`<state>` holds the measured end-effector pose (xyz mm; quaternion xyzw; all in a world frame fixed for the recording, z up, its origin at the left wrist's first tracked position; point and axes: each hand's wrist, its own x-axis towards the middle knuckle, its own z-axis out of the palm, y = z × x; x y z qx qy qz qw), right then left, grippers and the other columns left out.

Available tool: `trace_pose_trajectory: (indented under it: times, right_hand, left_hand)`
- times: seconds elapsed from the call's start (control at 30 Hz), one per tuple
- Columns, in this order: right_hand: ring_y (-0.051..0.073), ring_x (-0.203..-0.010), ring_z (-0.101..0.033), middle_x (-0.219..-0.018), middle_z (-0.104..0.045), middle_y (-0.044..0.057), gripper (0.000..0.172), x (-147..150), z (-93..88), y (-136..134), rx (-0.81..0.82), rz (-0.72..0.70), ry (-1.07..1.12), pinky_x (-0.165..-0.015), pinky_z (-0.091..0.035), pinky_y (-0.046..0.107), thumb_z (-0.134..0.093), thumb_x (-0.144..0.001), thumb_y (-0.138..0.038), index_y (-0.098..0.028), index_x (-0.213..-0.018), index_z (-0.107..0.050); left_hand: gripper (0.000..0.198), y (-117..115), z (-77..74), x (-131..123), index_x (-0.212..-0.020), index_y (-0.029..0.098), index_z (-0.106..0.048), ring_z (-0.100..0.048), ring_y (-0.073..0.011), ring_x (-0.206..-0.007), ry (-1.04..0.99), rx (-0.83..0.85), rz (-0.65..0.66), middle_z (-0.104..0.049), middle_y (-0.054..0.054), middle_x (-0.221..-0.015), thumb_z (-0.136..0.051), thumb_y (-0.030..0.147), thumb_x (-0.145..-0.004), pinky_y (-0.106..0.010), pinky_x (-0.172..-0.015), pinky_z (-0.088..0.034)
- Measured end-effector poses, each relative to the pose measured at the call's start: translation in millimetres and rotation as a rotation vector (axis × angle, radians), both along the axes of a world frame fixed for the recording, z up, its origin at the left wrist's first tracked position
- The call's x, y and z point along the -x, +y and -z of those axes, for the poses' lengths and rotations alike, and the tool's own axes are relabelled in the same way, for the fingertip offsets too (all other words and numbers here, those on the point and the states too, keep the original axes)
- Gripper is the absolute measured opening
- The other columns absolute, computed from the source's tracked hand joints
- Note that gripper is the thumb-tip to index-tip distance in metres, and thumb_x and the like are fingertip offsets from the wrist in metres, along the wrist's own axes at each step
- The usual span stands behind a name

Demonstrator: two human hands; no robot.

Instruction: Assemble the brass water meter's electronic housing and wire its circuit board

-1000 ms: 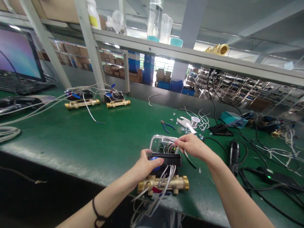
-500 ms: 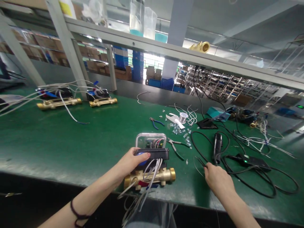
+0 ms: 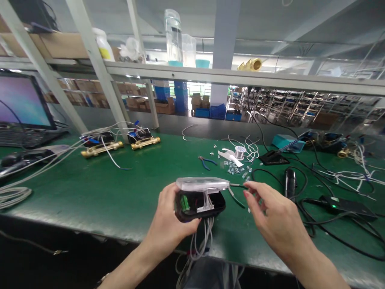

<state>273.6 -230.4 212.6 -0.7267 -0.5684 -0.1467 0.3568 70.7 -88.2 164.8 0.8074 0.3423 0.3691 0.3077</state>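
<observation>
My left hand (image 3: pixel 168 220) grips a black electronics housing (image 3: pixel 200 210) and tilts it up toward me. Its clear plastic lid (image 3: pixel 202 184) stands hinged open along the far side. Inside are a green terminal block (image 3: pixel 185 202) and white connectors, and grey wires (image 3: pixel 198 245) hang down from it. No brass meter body shows below the housing. My right hand (image 3: pixel 273 212) is held open above the bench, fingers apart and holding nothing. Its nearest item is a pair of green-handled pliers (image 3: pixel 236 194) just beyond the housing.
Two brass meter bodies (image 3: pixel 101 149) with wiring lie on the green bench mat (image 3: pixel 135 188). Blue-handled pliers (image 3: pixel 207 160), a solder spool (image 3: pixel 240 152) and small metal parts (image 3: pixel 234 168) lie ahead. Black cables and a soldering iron stand (image 3: pixel 273 158) occupy the right.
My left hand has raised and tilted the housing, showing its interior, and the brass body has gone from view. My right hand has come up from the front edge and now holds nothing.
</observation>
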Motion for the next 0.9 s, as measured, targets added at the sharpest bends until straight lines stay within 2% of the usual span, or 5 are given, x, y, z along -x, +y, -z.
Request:
trace_pose_trajectory:
  times: [0.17, 0.27, 0.5, 0.77, 0.9]
  right_hand:
    - [0.018, -0.079, -0.06, -0.089, -0.064, 0.004, 0.023, 27.9, -2.4, 16.7, 0.025, -0.137, 0.167, -0.069, -0.048, 0.031, -0.046, -0.094, -0.029, -0.018, -0.109, -0.06]
    - [0.022, -0.093, -0.058, -0.101, -0.062, 0.007, 0.029, 46.7, 6.4, 24.7, 0.119, -0.222, 0.186, -0.08, -0.05, 0.037, -0.049, -0.093, -0.033, -0.018, -0.117, -0.056]
    - [0.03, -0.136, -0.025, -0.147, -0.03, 0.015, 0.086, 60.8, -2.4, 52.0, 0.351, -0.455, 0.114, -0.111, -0.029, 0.048, -0.074, -0.069, -0.037, -0.015, -0.143, -0.034]
    - [0.019, -0.104, -0.053, -0.112, -0.058, 0.005, 0.041, 36.5, 0.3, 39.3, 0.377, -0.479, 0.232, -0.098, -0.043, 0.036, -0.064, -0.071, -0.023, -0.018, -0.111, -0.055]
    - [0.022, -0.112, -0.05, -0.122, -0.054, 0.008, 0.051, 41.7, 10.8, 24.4, 0.389, -0.389, 0.165, -0.1, -0.042, 0.038, -0.063, -0.072, -0.022, -0.018, -0.121, -0.049]
  left_hand:
    - [0.064, 5.7, 1.9, 13.7, -0.126, 0.013, -0.041, -0.041, -0.034, -0.121, 0.178, -0.586, -0.152, -0.042, -0.017, -0.131, -0.068, 0.022, -0.069, -0.053, -0.1, -0.042]
    - [0.062, 1.1, 13.8, 18.7, -0.127, 0.009, -0.04, -0.041, -0.0346, -0.12, 0.229, -0.699, -0.178, -0.04, -0.021, -0.132, -0.067, 0.021, -0.073, -0.05, -0.098, -0.043]
    - [0.049, -18.5, 44.1, 16.0, -0.132, 0.006, -0.039, -0.032, -0.0336, -0.132, 0.262, -0.91, -0.044, -0.036, -0.022, -0.135, -0.054, 0.019, -0.086, -0.045, -0.107, -0.036]
    - [0.052, -26.4, 50.6, 14.9, -0.132, 0.01, -0.042, -0.031, -0.0303, -0.135, 0.311, -1.03, 0.029, -0.039, -0.017, -0.135, -0.051, 0.005, -0.081, -0.045, -0.112, -0.033]
    - [0.052, -31.9, 54.0, 8.5, -0.132, 0.006, -0.044, -0.03, -0.0318, -0.135, 0.329, -1.037, 0.013, -0.04, -0.02, -0.135, -0.053, 0.004, -0.081, -0.045, -0.115, -0.027]
